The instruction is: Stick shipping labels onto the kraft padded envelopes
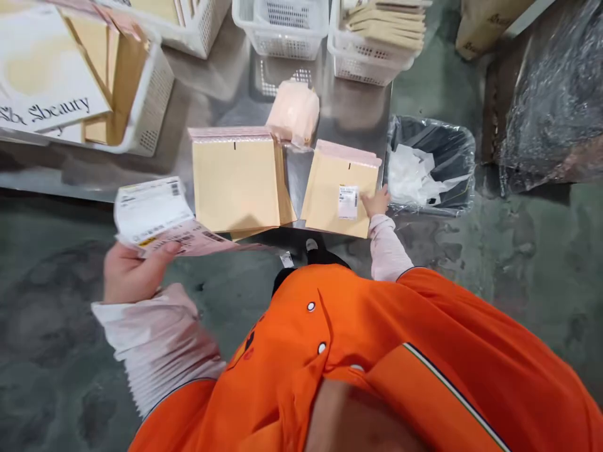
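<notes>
- At far left, a basket (151, 94) with envelopes and a printed white sheet stands on the surface (296, 179); both hands are well apart from it.
- The left hand (136, 270) is closed in a pinch, with the thumb on top, and it holds the labels (160, 210). It is in the air, in front of the near edge of the surface.
- The labels lie up and to the right from this hand: a white part bends away from the person, and a pink part runs to the right, across the near left corner of the left stack (235, 185) as it is seen from above. I cannot tell if they touch.
- The left stack lies between the two hands, nearer to the left one, with its flaps at the far side.
- Behind it, to the right, a pink roll (294, 110) stands, away from both hands.
- The right envelope (325, 188), bearing one label (347, 202), lies flat at the near edge, its long axis going away from the person, the far end leaning a little right.
- The right hand (377, 202) is much nearer to it: half-open, it touches the right border, just beside the label. I cannot tell if it grips or only presses.
- Just right is a lined bin (464, 169).
</notes>
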{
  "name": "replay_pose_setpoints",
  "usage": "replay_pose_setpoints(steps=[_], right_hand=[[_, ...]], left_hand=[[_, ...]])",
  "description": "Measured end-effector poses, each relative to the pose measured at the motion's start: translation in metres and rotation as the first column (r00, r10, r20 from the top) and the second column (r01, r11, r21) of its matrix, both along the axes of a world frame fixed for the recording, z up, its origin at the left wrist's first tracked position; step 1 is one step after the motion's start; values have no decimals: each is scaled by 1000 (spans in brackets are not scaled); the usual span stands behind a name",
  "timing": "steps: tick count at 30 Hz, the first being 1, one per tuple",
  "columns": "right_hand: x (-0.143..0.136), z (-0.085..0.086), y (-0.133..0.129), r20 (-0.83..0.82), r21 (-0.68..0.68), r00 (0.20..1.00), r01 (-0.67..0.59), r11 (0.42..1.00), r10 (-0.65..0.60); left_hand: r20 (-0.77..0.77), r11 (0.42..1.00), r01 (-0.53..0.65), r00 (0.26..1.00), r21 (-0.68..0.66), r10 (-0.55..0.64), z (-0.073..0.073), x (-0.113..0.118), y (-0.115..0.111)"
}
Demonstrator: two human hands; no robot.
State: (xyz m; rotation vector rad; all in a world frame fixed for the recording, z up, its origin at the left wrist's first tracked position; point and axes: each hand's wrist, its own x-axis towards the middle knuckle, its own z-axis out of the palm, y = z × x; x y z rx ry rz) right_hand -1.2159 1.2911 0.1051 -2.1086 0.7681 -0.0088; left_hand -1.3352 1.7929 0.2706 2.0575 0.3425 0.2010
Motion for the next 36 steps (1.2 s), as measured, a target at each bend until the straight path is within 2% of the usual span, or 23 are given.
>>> replay_pose_setpoints(steps=[2, 3, 4, 5, 6, 7, 8, 9, 10, 11, 13, 15, 17, 19, 21, 22, 25, 27, 29, 31, 34, 36], right_hand=[[3, 16, 32, 3, 32, 986, -166, 986, 166], [4, 25, 53, 13, 86, 962, -273, 958, 273], [4, 34, 77, 18, 164, 910, -412, 896, 415], [3, 43, 102, 42, 275, 815, -566, 778, 578], [1, 51, 128, 104, 402, 676, -699, 591, 729], [-4, 58, 153, 208, 515, 523, -777, 363, 826], [-9, 64, 177, 328, 592, 412, -791, 155, 850], [-16, 68, 198, 431, 638, 368, -770, 10, 824], [-24, 71, 216, 494, 668, 388, -742, -53, 778], [-31, 73, 231, 508, 692, 455, -721, -32, 732], [-45, 73, 252, 462, 722, 573, -686, 88, 677], [-53, 71, 266, 411, 713, 591, -683, 159, 694], [-54, 71, 277, 377, 678, 581, -704, 212, 721], [-47, 76, 286, 358, 602, 609, -730, 323, 707], [-37, 86, 293, 352, 471, 625, -761, 446, 696], [-32, 92, 296, 346, 391, 614, -782, 486, 710], [-28, 106, 299, 277, 183, 543, -840, 511, 793], [-32, 108, 299, 212, 103, 550, -835, 541, 808], [-34, 104, 298, 147, 74, 575, -818, 571, 805], [-24, 96, 297, 107, 72, 586, -811, 581, 803], [17, 77, 303, 115, -21, 593, -801, 599, 797], [54, 61, 313, 102, -150, 614, -769, 622, 783]], left_hand=[[-47, 990, 142, 989, 16, -141, 2, 7, -7], [-74, 971, 238, 969, 10, -236, 2, 10, -12], [-106, 940, 341, 934, -2, -340, 1, 12, -18], [-128, 899, 438, 890, -28, -437, -1, 14, -24], [-143, 854, 516, 842, -64, -520, -4, 14, -31], [-158, 814, 571, 798, -106, -581, -7, 12, -36], [-176, 784, 601, 764, -153, -620, -11, 11, -40], [-203, 767, 610, 740, -202, -642, -14, 8, -43], [-238, 762, 599, 725, -246, -647, -18, 5, -44], [-271, 773, 572, 725, -275, -633, -21, 2, -43], [-289, 836, 461, 791, -296, -539, -27, -1, -39], [-216, 899, 277, 907, -339, -361, -34, 2, -34], [-123, 893, 68, 983, -445, -137, -43, 11, -30], [-104, 837, -46, 995, -545, -12, -55, 22, -29], [-118, 802, -64, 993, -594, -8, -68, 30, -30], [-125, 791, -59, 992, -610, -23, -75, 33, -31], [-148, 779, -107, 989, -618, 18, -92, 33, -35], [-187, 797, -171, 980, -579, 75, -103, 31, -39], [-235, 802, -222, 966, -554, 105, -112, 30, -43], [-290, 754, -236, 955, -614, 62, -123, 29, -45], [-375, 637, -224, 921, -738, -110, -142, 23, -45], [-434, 593, -251, 881, -765, -188, -157, 10, -45]])
